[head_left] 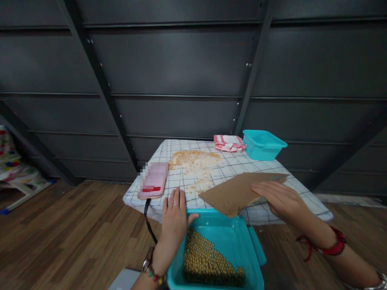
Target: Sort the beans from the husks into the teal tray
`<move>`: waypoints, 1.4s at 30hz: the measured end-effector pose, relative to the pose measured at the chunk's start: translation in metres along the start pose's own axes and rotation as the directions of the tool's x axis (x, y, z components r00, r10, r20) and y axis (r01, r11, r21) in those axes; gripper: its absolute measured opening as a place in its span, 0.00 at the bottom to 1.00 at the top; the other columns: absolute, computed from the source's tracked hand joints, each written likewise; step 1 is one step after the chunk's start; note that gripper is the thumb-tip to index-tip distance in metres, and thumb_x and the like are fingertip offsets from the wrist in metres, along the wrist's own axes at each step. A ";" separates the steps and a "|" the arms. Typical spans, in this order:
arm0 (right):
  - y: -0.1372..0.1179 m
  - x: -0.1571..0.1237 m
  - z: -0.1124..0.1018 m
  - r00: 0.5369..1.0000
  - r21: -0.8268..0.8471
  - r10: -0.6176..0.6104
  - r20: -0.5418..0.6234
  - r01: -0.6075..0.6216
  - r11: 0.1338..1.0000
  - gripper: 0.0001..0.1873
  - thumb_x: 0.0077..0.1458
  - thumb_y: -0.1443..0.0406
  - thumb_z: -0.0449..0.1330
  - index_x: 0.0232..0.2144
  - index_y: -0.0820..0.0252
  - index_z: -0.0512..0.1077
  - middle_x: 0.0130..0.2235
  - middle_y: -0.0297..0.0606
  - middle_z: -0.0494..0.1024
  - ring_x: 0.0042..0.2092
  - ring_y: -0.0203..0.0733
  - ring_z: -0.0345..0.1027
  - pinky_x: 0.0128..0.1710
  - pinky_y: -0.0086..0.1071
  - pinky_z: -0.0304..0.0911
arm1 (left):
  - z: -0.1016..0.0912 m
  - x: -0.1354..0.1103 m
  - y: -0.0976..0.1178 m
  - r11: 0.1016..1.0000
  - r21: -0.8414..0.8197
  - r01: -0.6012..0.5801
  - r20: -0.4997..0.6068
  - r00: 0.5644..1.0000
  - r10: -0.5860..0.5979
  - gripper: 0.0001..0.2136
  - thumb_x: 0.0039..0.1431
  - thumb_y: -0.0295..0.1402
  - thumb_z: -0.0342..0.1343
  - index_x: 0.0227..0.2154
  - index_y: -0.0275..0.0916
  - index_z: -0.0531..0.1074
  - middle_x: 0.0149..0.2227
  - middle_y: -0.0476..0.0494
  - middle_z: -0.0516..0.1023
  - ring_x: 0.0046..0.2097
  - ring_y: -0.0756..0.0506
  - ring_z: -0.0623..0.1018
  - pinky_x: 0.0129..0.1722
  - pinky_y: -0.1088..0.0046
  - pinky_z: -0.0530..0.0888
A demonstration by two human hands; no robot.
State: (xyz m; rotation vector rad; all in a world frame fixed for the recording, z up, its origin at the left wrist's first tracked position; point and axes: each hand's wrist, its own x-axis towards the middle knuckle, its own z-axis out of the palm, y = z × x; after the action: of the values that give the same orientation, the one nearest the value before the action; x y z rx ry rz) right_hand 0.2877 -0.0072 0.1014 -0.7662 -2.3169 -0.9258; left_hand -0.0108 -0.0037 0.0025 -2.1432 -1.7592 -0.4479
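Head-worn view; forward-down, near over the table (169, 149)

Nothing readable anywhere in this shot.
The pink case (152, 180) at the left edge of the surface (236, 165) is blurred, just a red bar; cardboard sheet (238, 191) and near teal tub (229, 237) show plain faces.

Pink device (152, 180) blurred; teal tub (232, 237) cut off below.

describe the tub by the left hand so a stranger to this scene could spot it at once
Find the table with the checked cloth and come to its near edge, where the left hand lies on the rim of a turquoise tub. Unlike the other turquoise tub at the far right corner, this one holds a heap of yellow beans.
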 end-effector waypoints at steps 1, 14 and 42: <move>0.000 0.000 -0.001 1.000 0.000 -0.001 -0.006 0.001 1.000 0.24 0.45 0.81 0.43 0.40 0.60 0.68 0.35 0.37 0.78 0.37 0.37 0.72 0.38 0.32 0.68 | 0.000 0.000 0.000 1.000 -0.001 -0.001 0.004 1.000 0.001 0.33 0.53 0.52 0.42 0.54 0.31 0.60 0.57 0.28 0.63 0.57 0.35 0.63 0.52 0.51 0.64; -0.004 0.013 0.006 0.999 -0.038 -0.021 -0.025 0.020 0.999 0.21 0.47 0.80 0.43 0.36 0.62 0.70 0.34 0.39 0.78 0.36 0.37 0.72 0.37 0.32 0.69 | -0.005 0.000 0.002 1.000 0.001 0.014 0.003 1.000 -0.014 0.33 0.53 0.52 0.43 0.53 0.30 0.61 0.56 0.29 0.64 0.56 0.35 0.64 0.52 0.53 0.65; -0.004 -0.005 -0.004 1.000 -0.051 0.007 0.020 -0.006 0.999 0.20 0.48 0.80 0.42 0.36 0.64 0.69 0.35 0.40 0.78 0.37 0.36 0.72 0.38 0.30 0.68 | -0.005 0.002 0.002 1.000 0.011 0.020 -0.001 1.000 -0.020 0.33 0.52 0.53 0.43 0.52 0.31 0.62 0.55 0.29 0.65 0.56 0.35 0.65 0.51 0.53 0.65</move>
State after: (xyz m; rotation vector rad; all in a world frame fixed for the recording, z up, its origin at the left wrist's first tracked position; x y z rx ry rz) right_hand 0.2895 -0.0145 0.0985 -0.8071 -2.3149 -0.9814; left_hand -0.0090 -0.0039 0.0076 -2.1193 -1.7803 -0.4430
